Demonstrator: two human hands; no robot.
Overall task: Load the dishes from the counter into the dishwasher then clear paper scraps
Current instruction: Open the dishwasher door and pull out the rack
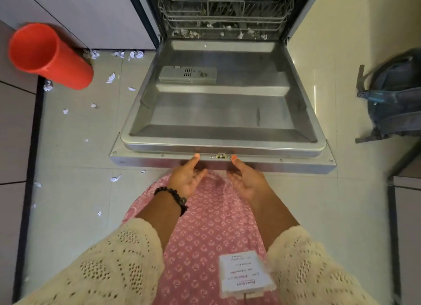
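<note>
The dishwasher door (218,104) lies fully open and flat, just in front of the two hands. The left hand (185,179) and the right hand (247,182) are below the near edge of the door, palms turned up and toward each other. One fingertip of each hand touches this edge, on either side of the small latch (220,155) in its middle. The fingers are relaxed and a little bent, and neither hand holds anything. On the left wrist is one dark bead bracelet (174,196).

Behind the door, one wire rack (224,13) stands inside the dishwasher. I cannot see a dish in it. Several paper scraps (191,33) lie along the front of the machine floor, under the rack; they are too small and crowded to count well.

More scraps (111,78) are spread on the floor to the left of the door, roughly fifteen, from the cabinet base at the far side down to near the person's left sleeve. One scrap (115,178) lies just left of the left hand. One red cup (49,55) is at the upper left, well apart from the hands. One grey backpack (396,95) lies on the floor at the right of the door.
</note>
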